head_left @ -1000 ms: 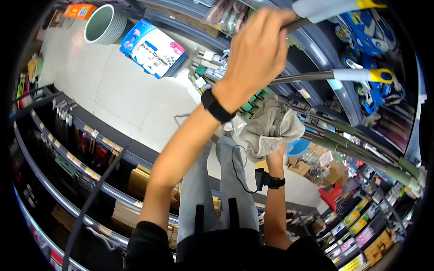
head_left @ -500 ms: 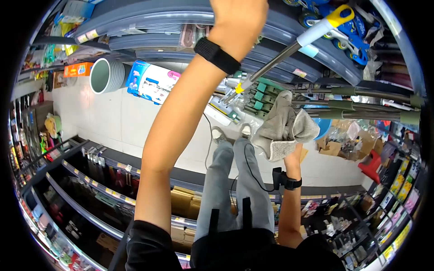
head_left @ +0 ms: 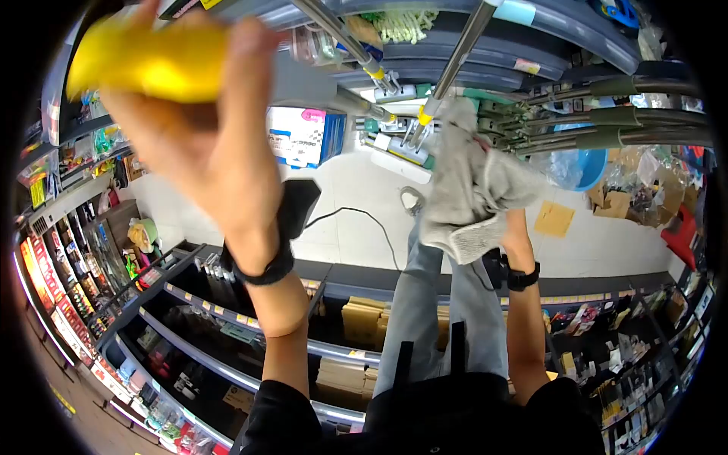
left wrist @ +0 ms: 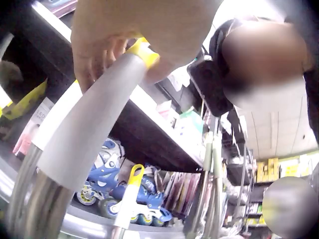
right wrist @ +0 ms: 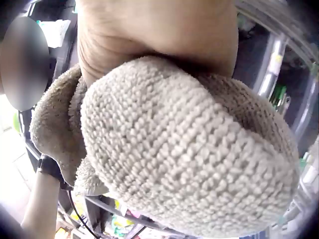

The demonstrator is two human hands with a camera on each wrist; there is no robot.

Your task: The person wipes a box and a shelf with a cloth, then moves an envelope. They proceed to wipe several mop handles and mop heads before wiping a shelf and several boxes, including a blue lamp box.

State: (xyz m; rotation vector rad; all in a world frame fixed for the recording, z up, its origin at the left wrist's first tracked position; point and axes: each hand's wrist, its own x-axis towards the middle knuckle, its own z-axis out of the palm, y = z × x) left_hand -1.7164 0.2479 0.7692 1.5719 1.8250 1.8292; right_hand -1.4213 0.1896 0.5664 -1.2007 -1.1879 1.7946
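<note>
My left hand (head_left: 243, 152) is raised at the upper left of the head view, its fingers round the blurred yellow end (head_left: 159, 64) of a mop pole. In the left wrist view the pole's grey grip (left wrist: 94, 109) slants down from the fingers, below the yellow cap (left wrist: 144, 54). My right hand (head_left: 517, 231) holds a crumpled grey cloth (head_left: 478, 182), which hides most of the fingers. Close up in the right wrist view, the cloth's looped weave (right wrist: 189, 149) bulges out below the palm. Two more metal poles (head_left: 459, 57) with yellow collars stand beside it.
Flat mop heads (head_left: 398, 148) stand on the floor by the shelf. A white and blue box (head_left: 299, 136) lies left of them. More poles (head_left: 607, 136) lean at the right, near a blue basin (head_left: 591, 168) and torn cardboard (head_left: 637, 189). Dark shelving (head_left: 227, 326) runs behind me.
My left hand has moved left and up towards the camera, with the pole's yellow end in it. The head view has turned. The right hand keeps hold of the cloth.
</note>
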